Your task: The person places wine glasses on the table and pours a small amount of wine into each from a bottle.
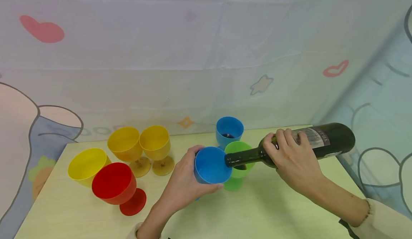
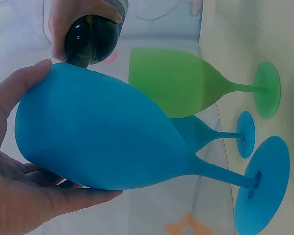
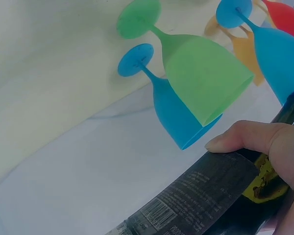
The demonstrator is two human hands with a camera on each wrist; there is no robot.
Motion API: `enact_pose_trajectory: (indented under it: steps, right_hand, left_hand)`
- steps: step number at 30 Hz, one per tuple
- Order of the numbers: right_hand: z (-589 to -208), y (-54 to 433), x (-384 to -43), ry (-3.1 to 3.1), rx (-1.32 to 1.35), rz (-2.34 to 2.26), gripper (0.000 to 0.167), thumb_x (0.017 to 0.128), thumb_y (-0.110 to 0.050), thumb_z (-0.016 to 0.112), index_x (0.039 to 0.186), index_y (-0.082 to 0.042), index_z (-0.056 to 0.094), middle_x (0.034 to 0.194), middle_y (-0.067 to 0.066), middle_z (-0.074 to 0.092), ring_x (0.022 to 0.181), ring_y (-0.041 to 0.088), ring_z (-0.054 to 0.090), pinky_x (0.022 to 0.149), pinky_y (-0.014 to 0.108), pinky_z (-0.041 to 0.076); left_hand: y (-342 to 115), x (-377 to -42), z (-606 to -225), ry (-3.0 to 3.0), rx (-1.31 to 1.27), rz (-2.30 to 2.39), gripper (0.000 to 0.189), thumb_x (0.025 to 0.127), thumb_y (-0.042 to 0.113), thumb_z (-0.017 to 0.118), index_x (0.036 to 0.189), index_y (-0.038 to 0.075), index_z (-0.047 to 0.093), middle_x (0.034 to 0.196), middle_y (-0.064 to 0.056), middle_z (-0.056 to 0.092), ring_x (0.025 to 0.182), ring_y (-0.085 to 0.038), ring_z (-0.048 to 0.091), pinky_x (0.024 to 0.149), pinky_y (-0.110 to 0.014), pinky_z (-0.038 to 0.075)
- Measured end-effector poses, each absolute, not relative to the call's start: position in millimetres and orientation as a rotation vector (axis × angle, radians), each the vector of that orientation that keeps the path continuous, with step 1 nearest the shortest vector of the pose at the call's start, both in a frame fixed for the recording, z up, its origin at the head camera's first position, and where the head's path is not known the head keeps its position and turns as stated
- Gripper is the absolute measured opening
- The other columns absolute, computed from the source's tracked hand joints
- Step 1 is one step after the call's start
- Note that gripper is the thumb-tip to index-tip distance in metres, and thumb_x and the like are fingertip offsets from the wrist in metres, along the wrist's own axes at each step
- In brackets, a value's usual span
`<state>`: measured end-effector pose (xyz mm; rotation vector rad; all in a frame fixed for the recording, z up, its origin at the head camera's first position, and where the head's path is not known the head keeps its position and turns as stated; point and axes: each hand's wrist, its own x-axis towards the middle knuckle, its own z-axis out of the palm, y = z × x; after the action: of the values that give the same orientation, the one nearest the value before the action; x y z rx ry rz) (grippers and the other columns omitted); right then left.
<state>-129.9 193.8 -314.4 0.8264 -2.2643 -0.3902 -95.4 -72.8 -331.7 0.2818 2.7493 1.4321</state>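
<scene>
My left hand (image 1: 181, 187) grips the bowl of a blue wine glass (image 1: 210, 165), thumb on one side and fingers on the other. In the left wrist view its foot (image 2: 264, 186) shows close to the tabletop. My right hand (image 1: 294, 160) holds a dark green wine bottle (image 1: 336, 139) round its shoulder, the bottle tipped with its neck (image 1: 243, 158) pointing left. The bottle's mouth lies right at the glass's rim. Behind the neck stands a green wine glass (image 1: 234, 184) with dark liquid inside. Another blue wine glass (image 1: 229, 124), also with dark liquid, is behind the green one.
On the left of the pale table (image 1: 257, 217) stand a red wine glass (image 1: 114, 187), a bright yellow one (image 1: 87, 165) and two orange-yellow ones (image 1: 123, 144), close together. A printed cloth (image 1: 161, 53) hangs along the table's back edge.
</scene>
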Motion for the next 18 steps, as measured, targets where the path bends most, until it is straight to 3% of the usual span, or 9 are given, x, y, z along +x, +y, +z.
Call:
enact_pose_trajectory:
  steps: [18]
  right_hand:
    - [-311.1, 193.3, -130.5, -2.235, 0.836, -0.428, 0.05, 0.062, -0.012, 0.077, 0.099, 0.003, 0.046, 0.085, 0.024, 0.049, 0.075, 0.037, 0.049, 0.061, 0.049, 0.042]
  left_hand:
    - [-72.6, -96.0, -333.3, 2.745, 0.278, 1.434, 0.088, 0.061, 0.033, 0.084, 0.131, 0.01, 0.036, 0.124, -0.011, 0.048, 0.111, -0.033, 0.046, 0.076, -0.045, 0.05]
